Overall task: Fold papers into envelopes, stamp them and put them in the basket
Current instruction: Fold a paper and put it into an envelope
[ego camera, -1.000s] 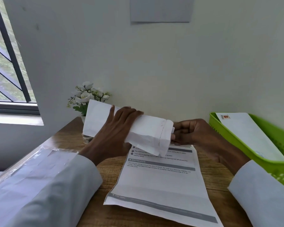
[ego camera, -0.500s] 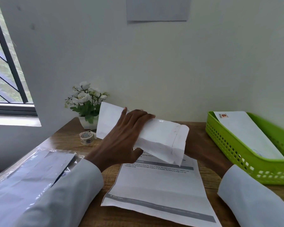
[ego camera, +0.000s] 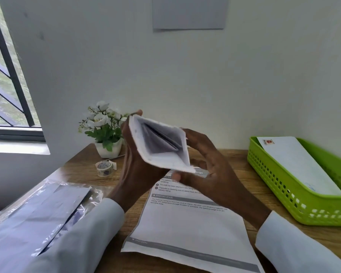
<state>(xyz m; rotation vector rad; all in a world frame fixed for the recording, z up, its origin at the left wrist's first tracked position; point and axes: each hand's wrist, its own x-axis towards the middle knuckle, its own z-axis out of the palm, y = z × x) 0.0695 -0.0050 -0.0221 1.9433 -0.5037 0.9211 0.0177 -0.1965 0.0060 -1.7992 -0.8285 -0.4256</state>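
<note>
Envelope [ego camera: 161, 146] is gripped between left hand [ego camera: 134, 166] and right hand [ego camera: 209, 166], mouth open toward the camera; green basket [ego camera: 283, 190] sits nearer the right hand.

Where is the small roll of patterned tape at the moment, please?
The small roll of patterned tape sits on the wooden table, left of centre, just before the white flower pot.

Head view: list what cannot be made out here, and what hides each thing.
- Printed sheet: its top lies behind both hands; the body text is too small to read.
- Stamp on the envelope in the green basket: too small to make out.
- Left hand: fingers mostly behind the held envelope.
- Plastic packet: contents blurred by glare, cut off at the left edge.
</note>
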